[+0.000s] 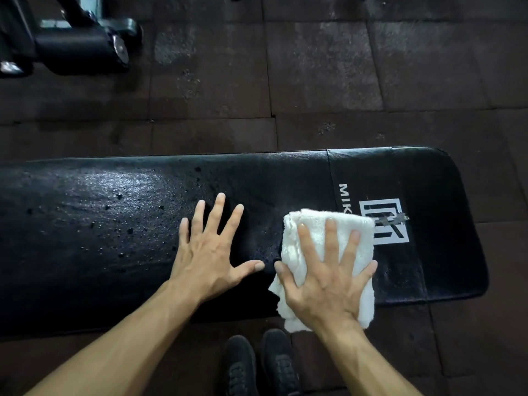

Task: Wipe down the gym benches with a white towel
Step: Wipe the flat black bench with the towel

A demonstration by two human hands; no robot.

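The long black padded vinyl bench, the tabletop (114, 224) here, runs left to right across the view, with rounded corners at its right end. Its surface is grained and glossy; water droplets and a wet sheen cover the left portion. A stitched seam separates the right end panel, which carries a white square printed logo (391, 232) and white lettering partly covered by cloth.

The folded white terry-cloth towel (328, 224) lies on the tabletop, just left of the logo and overlapping its edge. Its pile is thick and looped; its near edge hangs over the front edge of the bench.

The right hand (325, 278) lies flat on top of the towel, fingers straight and spread, thumb at the towel's left edge. The grip is released: the palm presses the cloth and no finger curls around it.

The left hand (208, 250) rests flat on the bare vinyl just beside the towel, fingers spread, its grip likewise released and holding nothing. The two thumbs are close but apart.

Beneath the bench lies dark square rubber floor tiling (314, 67) with speckled, scuffed patches. A pair of black fabric shoes (260, 364) stands on it at the near edge. Black and silver metal gym equipment (83, 38) stands at the far left.
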